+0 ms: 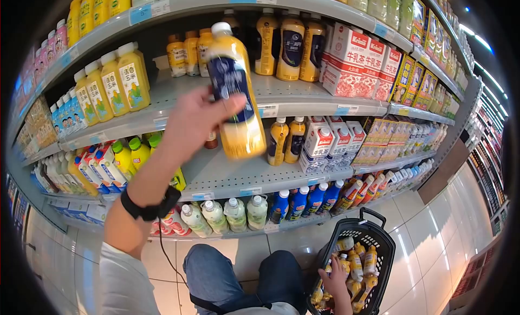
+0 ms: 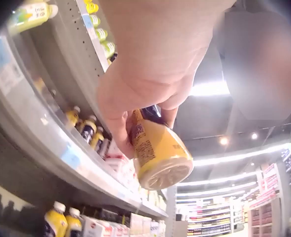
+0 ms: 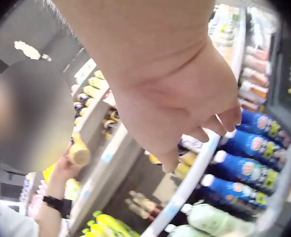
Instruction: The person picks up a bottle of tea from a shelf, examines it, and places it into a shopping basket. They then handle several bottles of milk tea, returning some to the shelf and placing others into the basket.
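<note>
My left hand (image 1: 190, 120) grips a large yellow bottle (image 1: 246, 137) with a dark blue label and white cap, held up before the shelves and tilted slightly. In the left wrist view, fingers and thumb wrap the bottle (image 2: 164, 153), its base turned toward the camera. Low at the right, my right hand (image 1: 337, 281) hovers over a black basket (image 1: 389, 251), fingers loosely extended. Several small yellow bottles (image 1: 356, 265) lie jumbled inside that basket. The right wrist view has the same hand (image 3: 185, 106) with nothing in its grasp.
Similar yellow bottles with dark labels (image 1: 290, 46) stand on the shelf behind, beside red and white milk tea cartons (image 1: 353, 63). Blue bottles (image 1: 298, 202) line the bottom shelf. A grey shelf edge (image 1: 303, 106) runs across, and tiled floor (image 1: 428, 242) lies right of the basket.
</note>
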`<state>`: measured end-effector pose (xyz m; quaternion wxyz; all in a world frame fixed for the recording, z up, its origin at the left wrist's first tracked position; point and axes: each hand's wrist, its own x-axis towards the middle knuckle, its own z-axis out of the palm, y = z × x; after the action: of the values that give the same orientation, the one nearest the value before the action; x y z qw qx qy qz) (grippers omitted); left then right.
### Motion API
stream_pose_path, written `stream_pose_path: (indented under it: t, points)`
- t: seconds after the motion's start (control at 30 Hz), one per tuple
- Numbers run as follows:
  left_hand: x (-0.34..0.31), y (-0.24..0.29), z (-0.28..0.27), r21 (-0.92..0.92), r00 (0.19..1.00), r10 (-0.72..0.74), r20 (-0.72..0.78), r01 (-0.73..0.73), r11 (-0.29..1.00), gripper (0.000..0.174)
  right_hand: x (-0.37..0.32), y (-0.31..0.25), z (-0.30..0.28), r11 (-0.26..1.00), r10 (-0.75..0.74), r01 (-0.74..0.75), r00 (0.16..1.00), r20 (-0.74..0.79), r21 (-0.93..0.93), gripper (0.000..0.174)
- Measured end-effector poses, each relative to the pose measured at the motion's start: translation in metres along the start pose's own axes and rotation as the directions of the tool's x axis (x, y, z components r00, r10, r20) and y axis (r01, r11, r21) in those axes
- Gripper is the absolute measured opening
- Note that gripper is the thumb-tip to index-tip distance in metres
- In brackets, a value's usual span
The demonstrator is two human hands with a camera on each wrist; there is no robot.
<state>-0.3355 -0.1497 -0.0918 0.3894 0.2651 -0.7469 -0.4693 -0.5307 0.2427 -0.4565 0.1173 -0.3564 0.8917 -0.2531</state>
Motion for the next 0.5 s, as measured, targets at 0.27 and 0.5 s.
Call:
stream_pose_path:
  t: [0.27, 0.5]
  points:
    - [0.076, 0.014, -0.034, 0.026, 1.0, 0.007, -0.022, -0.006, 1.0, 0.05, -0.038, 0.234, 0.112, 0.949, 0.22, -0.093, 0.879, 0.423, -0.3, 0.071]
    - [0.148, 0.007, -0.015, 0.137, 0.996, 0.001, -0.087, 0.011, 0.991, 0.054, -0.029, 0.156, 0.056, 0.814, 0.563, -0.546, 0.654, 0.505, -0.2, 0.074]
